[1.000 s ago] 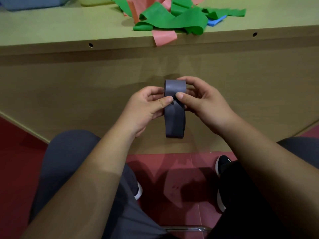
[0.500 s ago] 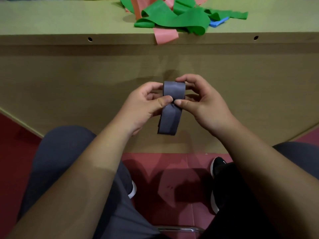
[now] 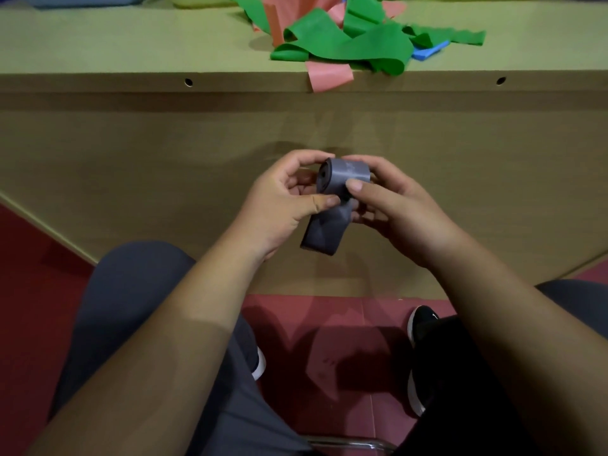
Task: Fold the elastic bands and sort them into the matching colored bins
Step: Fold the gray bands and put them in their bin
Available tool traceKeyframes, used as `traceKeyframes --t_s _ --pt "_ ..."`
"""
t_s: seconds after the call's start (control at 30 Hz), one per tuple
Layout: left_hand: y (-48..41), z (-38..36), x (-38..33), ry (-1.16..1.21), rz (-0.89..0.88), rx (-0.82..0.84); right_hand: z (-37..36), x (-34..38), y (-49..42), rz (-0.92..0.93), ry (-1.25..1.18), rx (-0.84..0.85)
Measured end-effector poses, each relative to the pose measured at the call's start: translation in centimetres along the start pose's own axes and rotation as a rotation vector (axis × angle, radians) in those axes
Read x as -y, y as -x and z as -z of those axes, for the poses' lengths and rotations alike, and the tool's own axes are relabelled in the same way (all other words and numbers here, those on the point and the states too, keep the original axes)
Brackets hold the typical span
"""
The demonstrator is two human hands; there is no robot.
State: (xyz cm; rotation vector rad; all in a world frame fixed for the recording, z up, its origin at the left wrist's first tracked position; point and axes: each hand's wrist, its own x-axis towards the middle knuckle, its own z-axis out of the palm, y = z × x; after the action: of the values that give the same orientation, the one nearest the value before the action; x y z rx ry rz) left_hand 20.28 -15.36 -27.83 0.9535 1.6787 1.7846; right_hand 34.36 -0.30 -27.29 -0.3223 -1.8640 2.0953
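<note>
A dark grey elastic band [image 3: 324, 230] is held between both hands in front of the desk's front panel, above my lap. Its upper part is wound into a small roll [image 3: 345, 171] and a short tail hangs down. My left hand [image 3: 283, 205] pinches the band with thumb and curled fingers on its left side. From the right, my right hand [image 3: 391, 205] grips the roll, thumb on its front. On the desktop lies a pile of loose bands: green [image 3: 348, 44], pink [image 3: 329, 77] and a blue one [image 3: 427, 52].
The desk edge [image 3: 98, 82] runs across the top, with two small holes in it. Rims of a blue bin [image 3: 82, 0] and a yellow bin [image 3: 204, 0] show at the far top. My knees, shoes and red floor [image 3: 329, 340] lie below.
The hanging tail of the grey band has grown shorter as the roll at the top got thicker. Both hands stayed at the same place in front of the desk.
</note>
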Motion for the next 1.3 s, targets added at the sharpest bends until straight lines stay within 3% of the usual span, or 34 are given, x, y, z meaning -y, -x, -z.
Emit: traceKeyframes --t_s 0.53,0.8,0.97,1.17,1.3 --pt "0.7 -0.5 -0.3 -0.095 -0.003 -0.051 0.7 -0.4 -0.4 0.072 0.013 -0.099" --pt "0.9 -0.6 -0.7 -0.222 -0.003 -0.002 0.7 -0.3 0.0 0.15 0.23 -0.143" --pt "0.5 -0.7 0.3 -0.365 -0.019 -0.082 0.5 -0.4 -0.1 0.123 0.304 -0.114" --pt "0.7 -0.8 0.2 -0.211 0.073 -0.068 0.8 -0.7 -0.4 0.116 0.544 -0.064" --pt "0.8 -0.9 0.3 -0.244 0.071 -0.117 0.7 -1.2 -0.5 0.132 0.622 -0.077"
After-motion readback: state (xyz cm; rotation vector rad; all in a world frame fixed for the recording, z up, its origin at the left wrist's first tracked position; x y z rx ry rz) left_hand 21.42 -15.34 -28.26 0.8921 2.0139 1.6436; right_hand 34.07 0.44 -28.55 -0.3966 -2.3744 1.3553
